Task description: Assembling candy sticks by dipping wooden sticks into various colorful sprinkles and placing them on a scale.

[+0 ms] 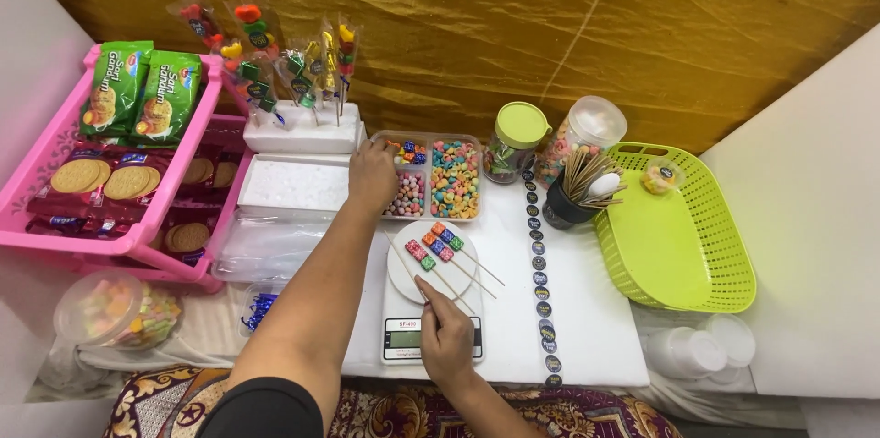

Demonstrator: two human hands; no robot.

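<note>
My left hand (371, 174) reaches into the left part of a clear divided tray (479, 180) filled with small colourful candies; its fingertips are hidden among them, so what it holds cannot be told. My right hand (446, 335) rests over a small white kitchen scale (403, 335) and pinches the near end of a wooden skewer (442, 284). Two skewers threaded with red, green, orange and blue candy cubes (438, 244) lie on the scale's round plate (400, 271).
White foam blocks (298, 183) stand at the back left, one holding several wrapped candy skewers (302, 67). A pink rack (110, 241) holds biscuit packs. A sticker strip (539, 284), two jars (519, 140), a black cup of sticks (570, 200) and a green basket (687, 236) lie to the right.
</note>
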